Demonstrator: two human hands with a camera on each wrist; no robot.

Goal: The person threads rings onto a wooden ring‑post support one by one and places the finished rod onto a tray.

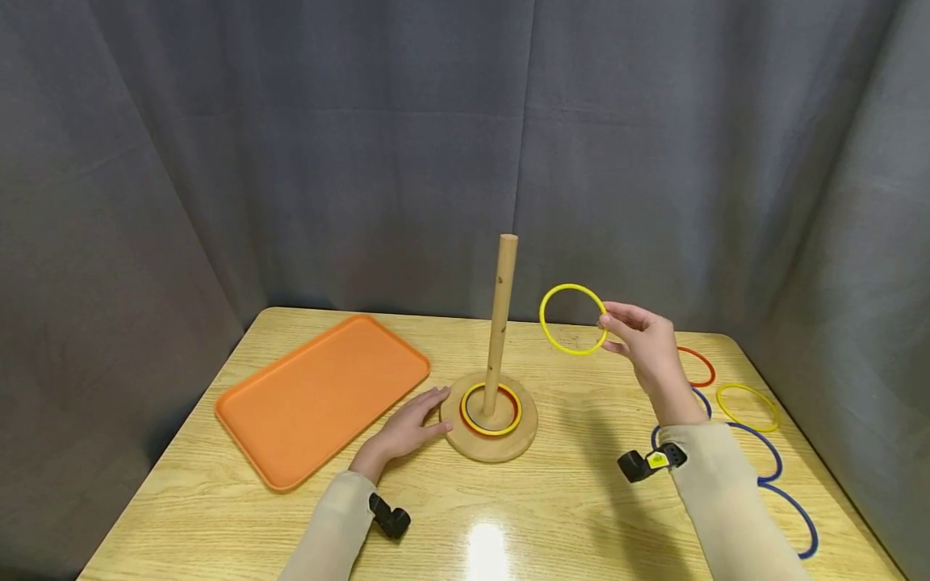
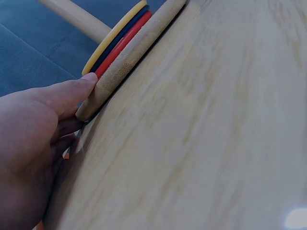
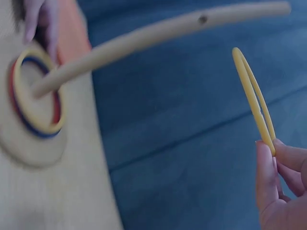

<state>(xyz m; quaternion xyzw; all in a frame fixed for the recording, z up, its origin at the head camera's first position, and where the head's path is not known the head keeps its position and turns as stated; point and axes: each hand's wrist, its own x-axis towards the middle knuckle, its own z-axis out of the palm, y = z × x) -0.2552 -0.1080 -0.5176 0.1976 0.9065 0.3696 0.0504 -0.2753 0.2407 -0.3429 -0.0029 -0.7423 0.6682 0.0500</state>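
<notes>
My right hand (image 1: 647, 343) pinches a yellow ring (image 3: 249, 93) between thumb and fingertips, holding it raised to the right of a wooden peg (image 1: 501, 315). The ring hangs apart from the peg, below the peg's top. The peg stands upright on a round wooden base (image 1: 490, 452). Around its foot lie a yellow ring (image 2: 101, 43), a blue ring (image 2: 113, 43) and a red ring (image 2: 124, 42), stacked with yellow on top and red lowest. My left hand (image 1: 407, 428) rests against the base's left edge, fingers extended and thumb touching the rim.
An orange tray (image 1: 323, 395) lies flat at the left of the wooden table (image 1: 429, 516). On the right, partly behind my right arm, are a red ring (image 1: 713, 369), a yellow ring (image 1: 776, 415) and several blue rings (image 1: 780, 466). Grey curtains (image 1: 392, 161) surround the table.
</notes>
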